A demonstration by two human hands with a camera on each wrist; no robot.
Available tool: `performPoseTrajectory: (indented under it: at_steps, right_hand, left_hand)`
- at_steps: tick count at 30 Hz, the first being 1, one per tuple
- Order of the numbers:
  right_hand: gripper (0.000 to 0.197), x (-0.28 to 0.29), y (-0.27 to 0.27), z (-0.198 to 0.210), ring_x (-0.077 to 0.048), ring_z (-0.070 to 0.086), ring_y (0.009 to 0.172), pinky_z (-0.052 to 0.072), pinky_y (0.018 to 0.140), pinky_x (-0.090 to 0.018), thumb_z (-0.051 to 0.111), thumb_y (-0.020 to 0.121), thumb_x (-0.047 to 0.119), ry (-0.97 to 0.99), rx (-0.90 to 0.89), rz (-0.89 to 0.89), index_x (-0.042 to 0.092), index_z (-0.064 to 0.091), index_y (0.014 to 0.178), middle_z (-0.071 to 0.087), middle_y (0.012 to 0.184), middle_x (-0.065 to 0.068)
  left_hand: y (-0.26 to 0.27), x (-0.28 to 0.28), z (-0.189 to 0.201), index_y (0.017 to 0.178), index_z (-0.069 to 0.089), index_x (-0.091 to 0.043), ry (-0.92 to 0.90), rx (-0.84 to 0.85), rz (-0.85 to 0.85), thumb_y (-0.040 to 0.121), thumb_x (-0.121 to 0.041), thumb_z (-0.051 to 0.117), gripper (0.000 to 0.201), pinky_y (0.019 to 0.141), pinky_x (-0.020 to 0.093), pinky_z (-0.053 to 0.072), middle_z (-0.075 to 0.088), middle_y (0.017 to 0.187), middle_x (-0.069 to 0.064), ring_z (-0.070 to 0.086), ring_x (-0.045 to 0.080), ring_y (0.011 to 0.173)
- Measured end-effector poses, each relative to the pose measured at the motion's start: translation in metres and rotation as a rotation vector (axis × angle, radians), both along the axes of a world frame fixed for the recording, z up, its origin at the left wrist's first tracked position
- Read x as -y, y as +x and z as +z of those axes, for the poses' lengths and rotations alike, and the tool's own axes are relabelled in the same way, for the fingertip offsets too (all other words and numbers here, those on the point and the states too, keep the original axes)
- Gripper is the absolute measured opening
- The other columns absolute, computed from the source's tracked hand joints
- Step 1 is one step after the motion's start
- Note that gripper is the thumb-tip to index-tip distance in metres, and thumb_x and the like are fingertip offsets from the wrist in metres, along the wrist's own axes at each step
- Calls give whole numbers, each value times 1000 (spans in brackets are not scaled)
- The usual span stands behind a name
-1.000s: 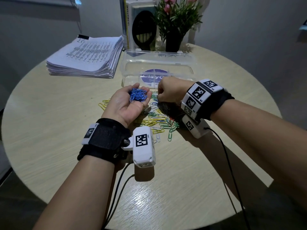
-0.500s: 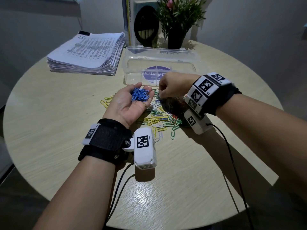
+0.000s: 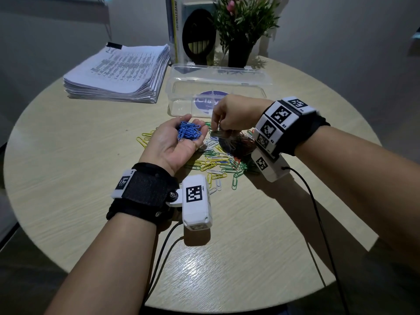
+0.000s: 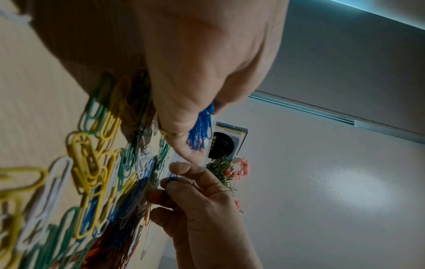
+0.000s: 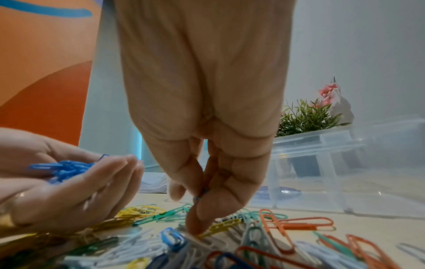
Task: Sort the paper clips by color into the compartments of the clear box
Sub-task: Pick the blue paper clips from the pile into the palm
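Left hand (image 3: 179, 142) cupping blue clips (image 3: 189, 133)

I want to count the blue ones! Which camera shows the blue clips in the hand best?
The head view: it looks down into the cupped left hand, with the blue paper clips piled in plain sight. The right wrist view catches them side-on and blurred; the left wrist view shows only a few poking past the fingers.

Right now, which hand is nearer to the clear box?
The right. The right hand pinches a blue clip just in front of the clear box. The left hand, cupping blue clips, lies a little farther back.
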State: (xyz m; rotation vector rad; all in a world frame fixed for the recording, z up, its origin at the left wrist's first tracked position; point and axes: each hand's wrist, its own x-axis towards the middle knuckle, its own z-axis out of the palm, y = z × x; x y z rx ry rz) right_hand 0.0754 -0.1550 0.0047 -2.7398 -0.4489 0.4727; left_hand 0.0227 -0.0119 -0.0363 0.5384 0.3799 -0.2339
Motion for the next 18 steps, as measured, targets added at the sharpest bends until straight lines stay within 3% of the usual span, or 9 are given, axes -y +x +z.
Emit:
performPoseTrajectory:
  at_steps: [2,4,8,13,18]
  right_hand:
    - [19,-5,-1,0,-16,63,68,58,75,-33,55,87,6,-77,70,22,12,72,91,67,78,-2]
    - [19,-9,-3,-1,-14,59,65,51,64,-26,60,84,11,-157,117,61,10,73,97,66,81,-2]
    - [22,-13,-2,-4,-16,57,80,40,53,-19,70,83,17,-260,141,129,11,73,103,70,93,-5]
    - [24,-13,1,-3,-13,55,78,34,50,-11,72,82,22,-283,143,192,10,74,103,73,99,-5]
    - [20,-13,0,-5,-15,55,78,35,49,-16,68,84,19,-298,157,166,10,73,102,66,87,-4]
  left_hand:
    - [0,0,0,85,53,0,-4,0,3,99,-8,39,22,80,37,48,51,91,19,55,24,81]
    - [0,0,0,85,54,0,-5,-1,8,99,-8,39,22,82,38,48,51,92,19,55,24,81]
    - [1,-1,-1,85,54,0,-9,-1,6,100,-8,39,22,75,38,50,51,93,18,55,24,81]
    - [2,-2,-3,87,54,-1,-22,2,7,100,-9,38,22,73,38,50,51,94,19,56,23,81]
    - [3,-2,-4,87,54,-1,-10,3,3,100,-10,38,23,71,39,50,52,91,18,56,24,80]
